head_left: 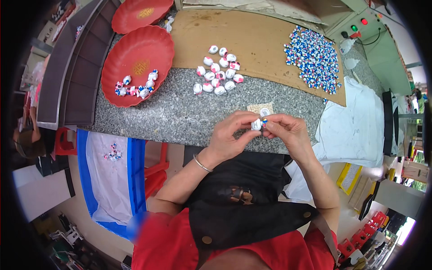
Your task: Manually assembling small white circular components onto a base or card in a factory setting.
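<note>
Near the front edge of the stone-topped table, my left hand (230, 132) pinches a small white rounded figurine part (256, 124) between thumb and fingers. Close against it, my right hand (289, 131) grips a tiny blue, white and yellow piece (264, 122). The two parts meet or nearly touch; the fingers hide their contact. Just beyond my fingertips lies a small tan speckled pad (253, 108), with a white round item (265, 111) at its right side. Farther off, several white and pink rounded pieces (216, 67) are spread out on the table.
At the left stands a red scalloped tray (128, 56) holding several assembled figures; another red tray (135, 15) sits behind it. Many small blue pieces (312, 58) cover the right of a cardboard sheet (252, 38). A lined blue crate (137, 175) stands below left.
</note>
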